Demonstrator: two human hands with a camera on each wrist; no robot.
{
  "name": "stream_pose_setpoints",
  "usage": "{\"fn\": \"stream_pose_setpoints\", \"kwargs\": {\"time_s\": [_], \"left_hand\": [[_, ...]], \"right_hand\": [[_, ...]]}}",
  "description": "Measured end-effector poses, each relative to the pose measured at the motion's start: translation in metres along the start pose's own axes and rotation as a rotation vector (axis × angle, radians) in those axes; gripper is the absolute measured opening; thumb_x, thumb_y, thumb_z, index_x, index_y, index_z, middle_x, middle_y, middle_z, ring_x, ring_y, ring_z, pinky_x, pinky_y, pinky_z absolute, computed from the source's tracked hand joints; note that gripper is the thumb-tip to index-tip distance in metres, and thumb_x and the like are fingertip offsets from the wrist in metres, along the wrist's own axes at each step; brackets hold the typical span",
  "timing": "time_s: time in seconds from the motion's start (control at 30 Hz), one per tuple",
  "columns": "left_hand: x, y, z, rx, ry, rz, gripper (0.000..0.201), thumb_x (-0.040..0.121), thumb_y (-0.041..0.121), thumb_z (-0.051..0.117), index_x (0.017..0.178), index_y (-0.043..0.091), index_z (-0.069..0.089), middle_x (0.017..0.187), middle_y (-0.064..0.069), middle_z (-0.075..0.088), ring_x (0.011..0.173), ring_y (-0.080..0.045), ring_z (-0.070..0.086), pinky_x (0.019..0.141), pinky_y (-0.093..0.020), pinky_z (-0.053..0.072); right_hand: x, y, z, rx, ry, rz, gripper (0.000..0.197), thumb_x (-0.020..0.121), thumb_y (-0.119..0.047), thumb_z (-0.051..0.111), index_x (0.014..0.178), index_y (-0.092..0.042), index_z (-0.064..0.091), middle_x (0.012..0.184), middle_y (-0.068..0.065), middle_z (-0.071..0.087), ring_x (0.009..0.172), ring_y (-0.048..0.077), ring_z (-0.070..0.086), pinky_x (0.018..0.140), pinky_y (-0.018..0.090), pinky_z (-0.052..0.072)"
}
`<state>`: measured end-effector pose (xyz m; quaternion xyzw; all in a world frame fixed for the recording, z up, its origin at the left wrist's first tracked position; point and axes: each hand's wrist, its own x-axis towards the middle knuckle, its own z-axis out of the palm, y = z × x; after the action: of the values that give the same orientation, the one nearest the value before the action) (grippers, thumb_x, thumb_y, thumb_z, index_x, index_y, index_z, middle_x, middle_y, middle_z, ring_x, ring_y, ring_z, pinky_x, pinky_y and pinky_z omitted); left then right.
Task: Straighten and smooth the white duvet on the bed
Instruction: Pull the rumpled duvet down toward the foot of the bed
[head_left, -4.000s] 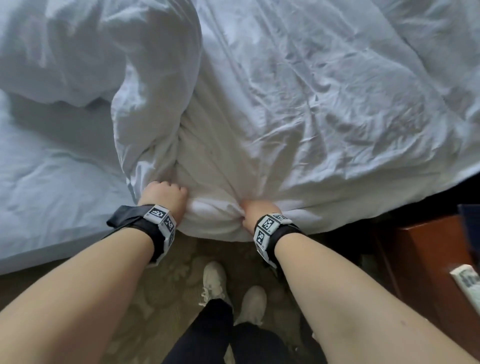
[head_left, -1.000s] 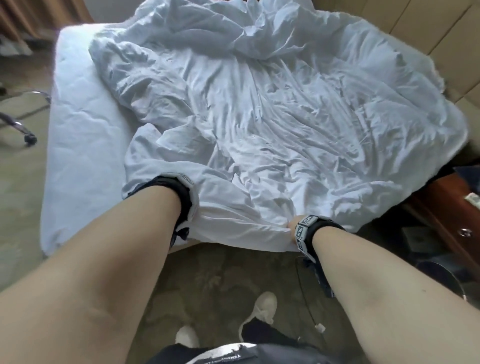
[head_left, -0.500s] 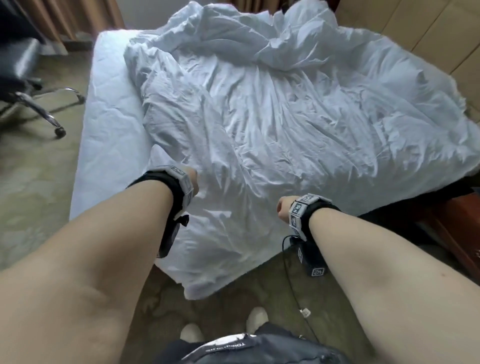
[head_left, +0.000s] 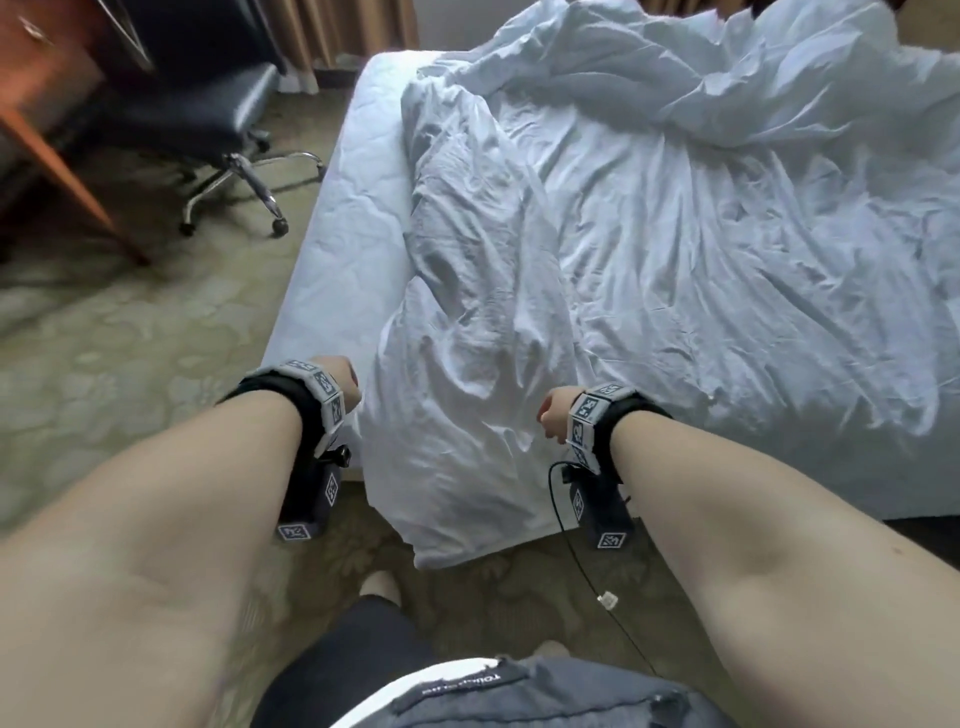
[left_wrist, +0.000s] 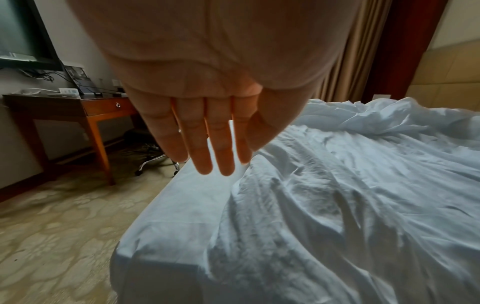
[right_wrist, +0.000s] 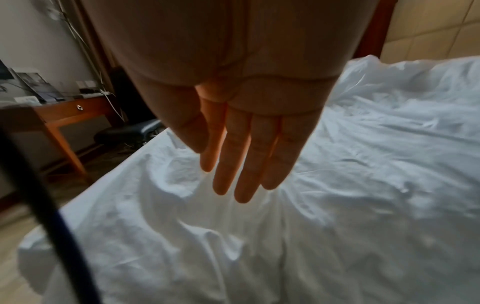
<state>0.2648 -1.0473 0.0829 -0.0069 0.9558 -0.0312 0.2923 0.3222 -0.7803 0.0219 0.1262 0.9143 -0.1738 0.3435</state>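
Observation:
The white duvet (head_left: 649, 270) lies wrinkled across the bed, bunched at the far end. Its near corner (head_left: 457, 519) hangs over the foot of the bed. My left hand (head_left: 345, 387) hovers at the duvet's left edge, and in the left wrist view its fingers (left_wrist: 207, 148) are straight and hold nothing above the duvet (left_wrist: 337, 205). My right hand (head_left: 553, 418) floats over the near part of the duvet. The right wrist view shows its fingers (right_wrist: 239, 168) straight and empty above the cloth (right_wrist: 337, 216).
A strip of bare mattress sheet (head_left: 343, 234) runs along the bed's left side. On the patterned carpet to the left are a black office chair (head_left: 223, 130) and a wooden desk (head_left: 47, 104). A thin cable (head_left: 587, 561) dangles from my right wrist.
Both hands gripped the duvet's near edge and drew it toward the foot. They have since let go, opened and lifted off it. The near corner now hangs over the bed's foot.

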Motion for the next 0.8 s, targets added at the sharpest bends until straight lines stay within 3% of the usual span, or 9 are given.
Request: {"fn": "stream_pose_setpoints", "kwargs": {"time_s": [0.07,0.17,0.27,0.37,0.47,0.53,0.6,0.67,0.8], "left_hand": [[0.015,-0.007,0.002,0.005,-0.010,0.033,0.034,0.092,0.012,0.048,0.121,0.007,0.063,0.124,-0.014,0.063,0.111,-0.028,0.060,0.091,-0.029,0.045],[0.053,-0.017,-0.003,-0.034,-0.021,0.062,0.034,0.092,0.013,0.047,0.124,0.011,0.059,0.126,-0.012,0.061,0.116,-0.028,0.057,0.093,-0.028,0.044],[0.102,-0.025,-0.007,-0.048,-0.039,0.112,0.036,0.091,0.011,0.047,0.126,0.014,0.056,0.128,-0.011,0.059,0.117,-0.028,0.056,0.093,-0.027,0.042],[0.159,-0.032,-0.010,-0.021,-0.093,0.202,0.040,0.091,0.010,0.046,0.130,0.015,0.053,0.132,-0.010,0.057,0.122,-0.028,0.053,0.099,-0.029,0.041],[0.205,-0.044,-0.006,0.011,-0.180,0.265,0.041,0.092,0.011,0.046,0.133,0.015,0.051,0.134,-0.009,0.055,0.123,-0.028,0.052,0.099,-0.029,0.040],[0.223,-0.053,-0.002,0.060,-0.229,0.288,0.041,0.094,0.012,0.045,0.134,0.014,0.050,0.135,-0.010,0.055,0.123,-0.028,0.052,0.098,-0.029,0.041],[0.240,-0.059,0.005,0.085,-0.267,0.306,0.040,0.094,0.013,0.044,0.134,0.015,0.049,0.134,-0.010,0.055,0.123,-0.028,0.052,0.098,-0.029,0.040],[0.255,-0.063,0.009,0.093,-0.290,0.326,0.041,0.094,0.013,0.044,0.135,0.016,0.049,0.135,-0.010,0.054,0.124,-0.028,0.051,0.098,-0.028,0.040],[0.280,-0.067,0.017,-0.033,-0.393,0.304,0.041,0.093,0.013,0.046,0.134,0.013,0.052,0.133,-0.010,0.057,0.122,-0.028,0.054,0.101,-0.028,0.041]], "right_hand": [[0.011,-0.028,0.006,0.027,-0.026,-0.033,0.033,0.087,-0.018,0.054,0.115,-0.007,0.065,0.116,0.013,0.066,0.096,0.023,0.061,0.095,0.036,0.050],[0.031,-0.067,0.009,0.026,-0.024,-0.012,0.040,0.088,-0.033,0.052,0.117,-0.008,0.062,0.114,0.011,0.066,0.105,0.030,0.062,0.096,0.037,0.048],[0.059,-0.104,0.015,0.112,-0.026,0.056,0.064,0.088,-0.048,0.053,0.138,-0.011,0.041,0.136,0.011,0.052,0.124,0.031,0.051,0.105,0.040,0.041],[0.096,-0.143,0.030,0.278,-0.072,0.147,0.085,0.085,-0.053,0.059,0.150,-0.014,0.020,0.147,0.012,0.040,0.131,0.031,0.044,0.108,0.041,0.039],[0.123,-0.187,0.046,0.380,-0.119,0.273,0.111,0.076,-0.061,0.064,0.152,-0.025,-0.007,0.154,0.016,0.021,0.138,0.036,0.032,0.112,0.049,0.032],[0.137,-0.209,0.060,0.395,-0.148,0.406,0.117,0.075,-0.059,0.068,0.151,-0.024,-0.014,0.155,0.020,0.009,0.142,0.039,0.021,0.113,0.052,0.026],[0.149,-0.219,0.067,0.441,-0.115,0.504,0.114,0.076,-0.048,0.071,0.151,-0.024,-0.012,0.151,0.020,0.013,0.139,0.038,0.027,0.111,0.049,0.029],[0.161,-0.220,0.071,0.416,-0.083,0.534,0.099,0.083,-0.037,0.067,0.151,-0.021,-0.003,0.147,0.017,0.024,0.134,0.035,0.037,0.107,0.045,0.035],[0.165,-0.213,0.052,0.287,-0.027,0.469,0.041,0.095,-0.017,0.046,0.135,-0.008,0.041,0.132,0.017,0.053,0.120,0.034,0.053,0.096,0.040,0.044]]}}
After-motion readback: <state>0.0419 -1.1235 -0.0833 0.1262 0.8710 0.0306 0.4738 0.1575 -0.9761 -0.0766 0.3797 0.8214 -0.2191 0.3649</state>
